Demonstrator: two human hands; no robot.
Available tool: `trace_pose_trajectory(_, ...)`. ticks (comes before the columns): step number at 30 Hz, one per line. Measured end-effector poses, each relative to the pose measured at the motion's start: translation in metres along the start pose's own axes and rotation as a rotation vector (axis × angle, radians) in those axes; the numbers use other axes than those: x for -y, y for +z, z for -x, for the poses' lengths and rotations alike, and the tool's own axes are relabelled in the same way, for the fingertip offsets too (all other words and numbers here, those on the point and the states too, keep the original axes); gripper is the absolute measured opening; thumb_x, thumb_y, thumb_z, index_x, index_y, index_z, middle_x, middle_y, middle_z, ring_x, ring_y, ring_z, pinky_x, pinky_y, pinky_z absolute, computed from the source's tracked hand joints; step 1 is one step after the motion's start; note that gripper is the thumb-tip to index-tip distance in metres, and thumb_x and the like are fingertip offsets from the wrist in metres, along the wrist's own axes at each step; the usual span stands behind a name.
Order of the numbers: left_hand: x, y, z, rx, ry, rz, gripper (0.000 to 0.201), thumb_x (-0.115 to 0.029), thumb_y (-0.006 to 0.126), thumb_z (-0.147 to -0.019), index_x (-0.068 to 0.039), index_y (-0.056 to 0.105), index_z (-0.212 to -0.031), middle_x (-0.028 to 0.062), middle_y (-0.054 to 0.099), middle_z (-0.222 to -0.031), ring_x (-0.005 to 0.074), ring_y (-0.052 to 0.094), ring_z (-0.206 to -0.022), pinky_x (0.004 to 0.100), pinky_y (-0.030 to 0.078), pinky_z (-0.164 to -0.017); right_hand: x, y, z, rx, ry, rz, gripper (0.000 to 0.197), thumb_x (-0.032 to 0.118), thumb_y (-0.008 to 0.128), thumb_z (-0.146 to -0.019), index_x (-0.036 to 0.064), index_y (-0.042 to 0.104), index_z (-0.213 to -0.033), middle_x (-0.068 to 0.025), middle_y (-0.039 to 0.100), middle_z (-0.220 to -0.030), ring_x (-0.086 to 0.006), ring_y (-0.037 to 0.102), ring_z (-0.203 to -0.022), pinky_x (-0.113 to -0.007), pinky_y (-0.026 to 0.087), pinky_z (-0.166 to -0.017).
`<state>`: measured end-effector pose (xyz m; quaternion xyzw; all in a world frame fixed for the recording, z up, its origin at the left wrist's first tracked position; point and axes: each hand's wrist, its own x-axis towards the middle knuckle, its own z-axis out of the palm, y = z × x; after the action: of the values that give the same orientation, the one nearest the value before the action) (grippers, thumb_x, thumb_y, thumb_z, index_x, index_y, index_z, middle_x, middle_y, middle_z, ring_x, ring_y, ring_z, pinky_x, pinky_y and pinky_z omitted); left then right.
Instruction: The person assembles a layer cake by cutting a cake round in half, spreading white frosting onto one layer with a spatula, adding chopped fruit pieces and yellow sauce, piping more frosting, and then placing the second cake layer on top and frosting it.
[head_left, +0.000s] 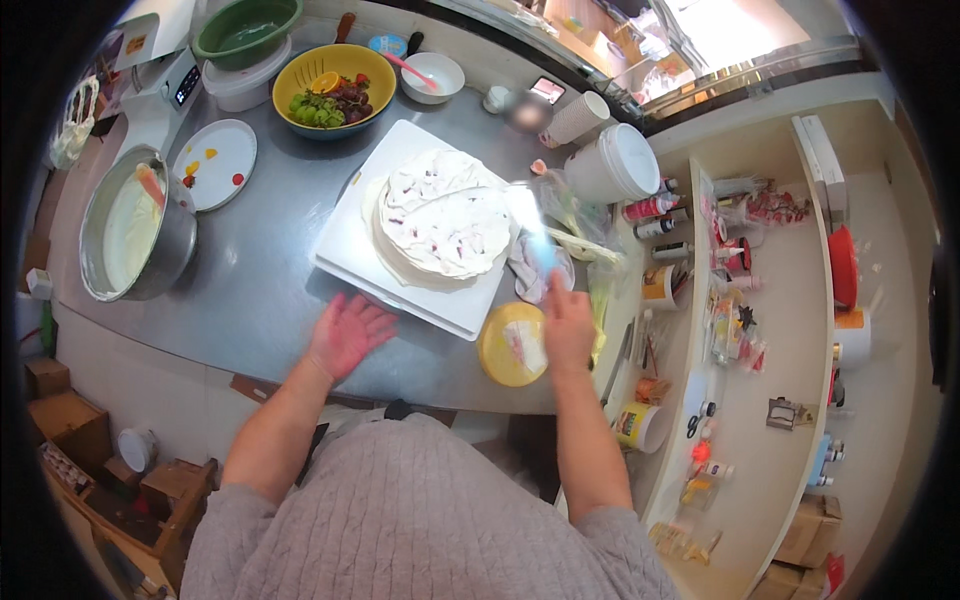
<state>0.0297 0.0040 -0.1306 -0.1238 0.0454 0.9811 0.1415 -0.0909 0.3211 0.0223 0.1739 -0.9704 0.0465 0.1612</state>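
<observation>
A round cake (445, 215) covered in rough white cream, with dark fruit bits showing through, sits on a square white board (345, 245). My right hand (569, 325) grips the pale blue handle of a spatula (541, 245). Its blade, bright and blurred, is at the cake's right edge; I cannot tell whether it touches. My left hand (348, 335) is open, palm up and fingers spread, just off the board's near left edge. Below the board's right corner lies a yellow round thing (497, 348) with a white patch. A crumpled cloth (527, 270) lies beside the spatula.
At the left stand a metal bowl of cream (180, 240) and a white plate (232, 150) with fruit pieces. Behind are a yellow fruit bowl (290, 80), a small white bowl (450, 75), stacked cups (575, 118) and a white bucket (625, 165). Shelves (745, 400) line the right.
</observation>
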Motion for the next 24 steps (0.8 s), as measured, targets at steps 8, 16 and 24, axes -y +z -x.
trace_pose_trajectory(8,-0.015,0.001,0.000,-0.081,0.126,0.023,0.058,-0.049,0.032,-0.101,-0.004,0.047,-0.135,0.0151,0.051,-0.135,0.0327,0.048,-0.124,0.0519,0.035,-0.109,-0.043,0.004,0.006,0.270,0.812,-1.422,0.040,0.019,0.050,-0.100,0.0046,0.042,-0.136,-0.0096,0.064,-0.081,-0.0118,0.054,-0.053,-0.025,0.046,-0.047)
trace_pose_trajectory(16,-0.052,0.010,-0.010,-0.168,0.229,-0.094,0.054,-0.047,0.031,-0.101,-0.006,0.048,-0.133,0.0125,0.053,-0.136,0.0298,0.049,-0.125,0.0461,0.037,-0.105,-0.028,0.044,0.003,0.387,0.610,-0.978,0.037,0.020,0.050,-0.099,0.0005,0.053,-0.130,-0.0041,0.062,-0.072,-0.0097,0.053,-0.054,-0.025,0.044,-0.050)
trace_pose_trajectory(24,0.016,0.016,0.012,-0.164,-0.109,-0.144,0.058,-0.047,0.029,-0.101,-0.005,0.042,-0.139,0.0168,0.051,-0.138,0.0343,0.049,-0.125,0.0540,0.034,-0.110,0.010,0.020,0.061,0.386,0.566,-0.776,0.033,0.020,0.051,-0.098,-0.0011,0.059,-0.123,-0.0093,0.063,-0.068,-0.0166,0.061,-0.062,-0.031,0.049,-0.061)
